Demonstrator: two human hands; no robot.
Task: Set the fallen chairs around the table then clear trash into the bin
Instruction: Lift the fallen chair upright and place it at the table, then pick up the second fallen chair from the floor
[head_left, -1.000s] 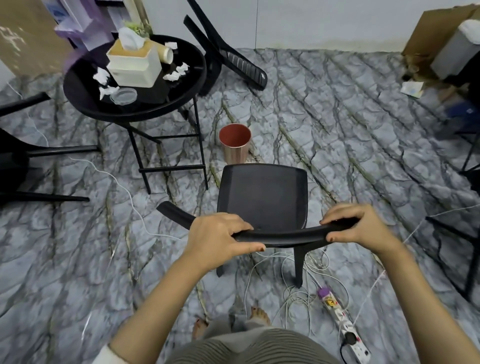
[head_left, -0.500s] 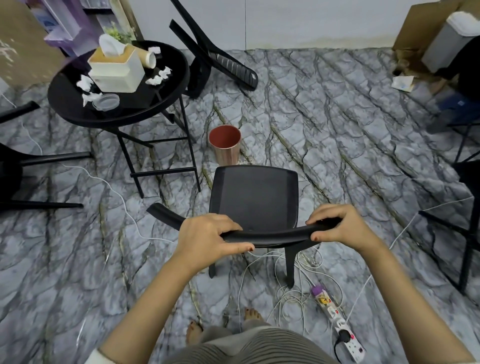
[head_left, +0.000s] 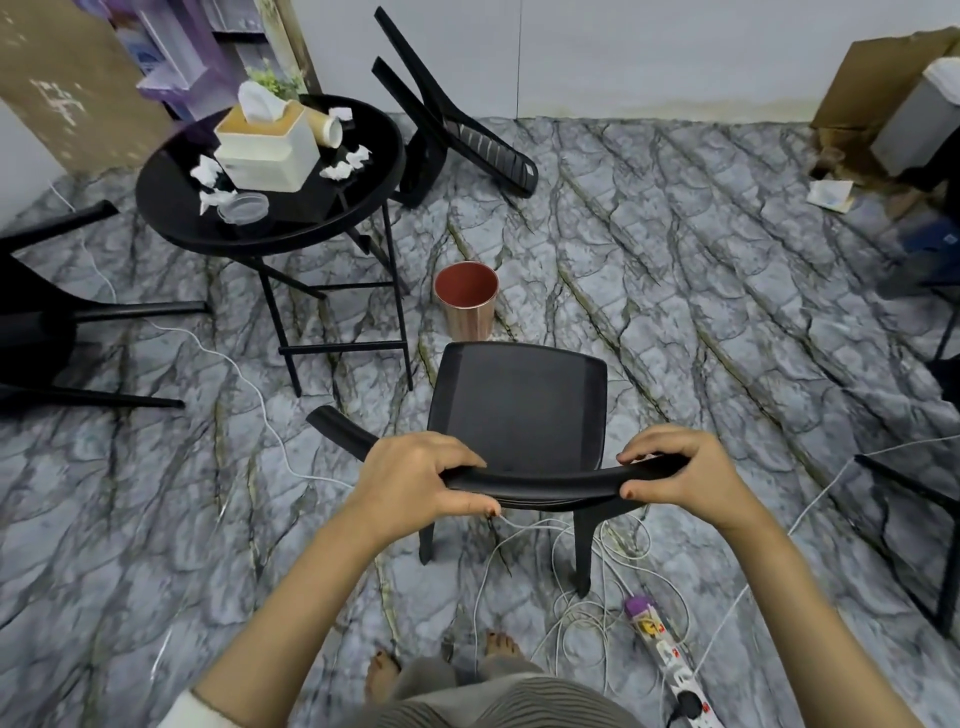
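A black chair (head_left: 519, 410) stands upright in front of me. My left hand (head_left: 415, 480) and my right hand (head_left: 680, 475) both grip its curved top rail. Just beyond its seat stands a copper bin (head_left: 466, 301). The round black table (head_left: 363, 156) at the upper left carries a tissue box (head_left: 267, 148), crumpled tissues (head_left: 208, 174), a tipped paper cup (head_left: 324, 130) and a clear lid (head_left: 244, 208). A second black chair (head_left: 467, 135) lies tipped behind the table. A third one (head_left: 36, 317) lies on its side at the left edge.
White cables (head_left: 571, 551) and a power strip (head_left: 670, 660) lie on the floor under and right of the chair, near my bare feet. Black metal legs (head_left: 914, 540) stand at the right edge. Cardboard and a white bin (head_left: 919, 114) sit in the far right corner.
The chair stays in both hands. The view has shifted, so the table and the bin now sit a little further right and lower in the frame.
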